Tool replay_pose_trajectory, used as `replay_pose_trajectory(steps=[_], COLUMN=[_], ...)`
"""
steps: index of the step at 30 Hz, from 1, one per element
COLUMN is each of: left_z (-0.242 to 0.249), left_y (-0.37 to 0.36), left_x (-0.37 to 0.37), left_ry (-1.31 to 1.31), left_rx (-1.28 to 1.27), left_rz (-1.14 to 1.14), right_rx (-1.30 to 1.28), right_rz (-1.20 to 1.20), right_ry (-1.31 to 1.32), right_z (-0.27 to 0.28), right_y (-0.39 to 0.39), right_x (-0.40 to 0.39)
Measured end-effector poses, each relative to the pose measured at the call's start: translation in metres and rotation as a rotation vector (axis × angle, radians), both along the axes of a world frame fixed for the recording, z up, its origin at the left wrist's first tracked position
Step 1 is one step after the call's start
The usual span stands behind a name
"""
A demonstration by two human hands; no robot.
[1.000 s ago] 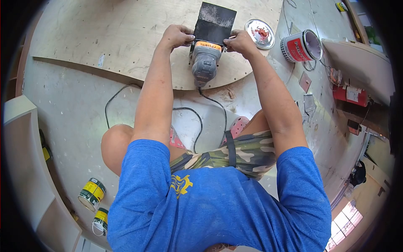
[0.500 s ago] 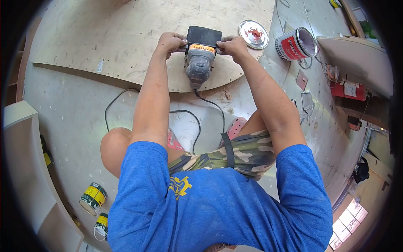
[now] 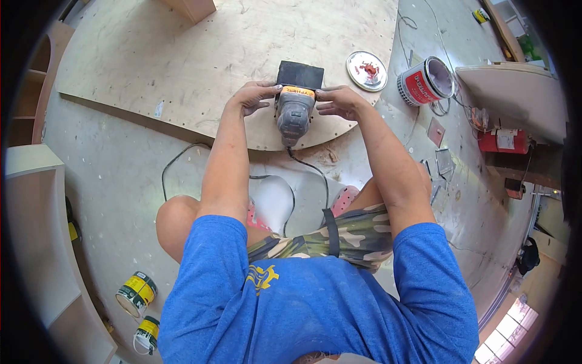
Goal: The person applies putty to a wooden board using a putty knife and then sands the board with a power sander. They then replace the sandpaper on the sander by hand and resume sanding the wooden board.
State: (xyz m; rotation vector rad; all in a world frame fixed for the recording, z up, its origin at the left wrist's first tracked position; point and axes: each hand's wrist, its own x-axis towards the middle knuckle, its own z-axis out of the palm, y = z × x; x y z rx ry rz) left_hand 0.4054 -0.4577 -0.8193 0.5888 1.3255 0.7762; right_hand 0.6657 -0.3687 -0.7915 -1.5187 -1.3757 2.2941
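A grey power sander [image 3: 294,112] with an orange label lies on the wooden panel, its black rectangular sanding pad [image 3: 300,74] at the far end. Beside the sander's left side is my left hand [image 3: 251,97], fingers stretched out and their tips at the pad's near edge. On the opposite side, my right hand [image 3: 341,102] has its fingers spread, the upper ones reaching to the sander's edge. Neither hand is wrapped round the tool. A black cord [image 3: 309,162] runs from its near end.
The curved plywood panel [image 3: 182,67] bears a paint-smeared lid [image 3: 367,71]. Right of it stand an open can [image 3: 425,82] and a red fire extinguisher [image 3: 503,141]. Two yellow-green cans [image 3: 137,293] sit at lower left, near a pale shelf unit [image 3: 36,224].
Both hands have loosened from pinching the sander's sides, and their fingers are now spread. The view has tilted, so the panel and sander appear lower; a wooden piece shows at the top.
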Motion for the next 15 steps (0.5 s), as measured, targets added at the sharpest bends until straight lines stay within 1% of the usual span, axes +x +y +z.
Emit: replay_pose_trajectory(steps=[1,2,4,5,7,8,10,11,12,13,14,15], left_z=[-0.002,-0.004,-0.006,-0.005,-0.001,-0.006,-0.029,-0.038,-0.043,-0.045,-0.053,-0.035], left_y=[-0.002,-0.003,-0.005,-0.007,-0.01,-0.01,-0.01,-0.011,-0.015,-0.009,-0.01,-0.01], left_x=[-0.001,-0.002,-0.001,0.0,0.002,0.0,-0.003,-0.002,-0.005,-0.012,-0.011,-0.003], left_ry=[-0.002,-0.003,-0.112,-0.114,-0.004,-0.002,-0.119,-0.109,0.022,0.176,0.354,0.597], left_rx=[-0.016,-0.017,0.022,0.021,0.091,0.098,0.209,0.258,0.227,0.234,0.323,0.394], left_rz=[0.015,0.015,0.035,0.035,-0.026,-0.027,-0.02,0.009,-0.101,-0.197,-0.251,-0.255], right_rx=[-0.019,-0.02,-0.044,-0.046,0.207,0.214,0.316,0.314,0.432,0.597,0.996,1.277], right_rz=[-0.038,-0.038,-0.06,-0.06,0.034,0.033,0.025,-0.018,0.078,0.543,0.587,0.519], right_ry=[-0.017,-0.017,0.046,0.044,0.066,0.067,0.03,0.072,0.005,-0.456,-0.368,-0.257], right_z=[0.007,0.003,-0.012,-0.018,-0.028,-0.031,-0.037,-0.041,-0.04,-0.05,-0.066,-0.096], right_y=[-0.006,-0.007,-0.009,-0.01,-0.013,-0.012,-0.015,-0.016,-0.017,-0.004,-0.008,0.004], right_x=[0.0,0.0,0.006,0.008,0.013,0.013,0.013,0.014,0.017,0.021,0.029,0.032])
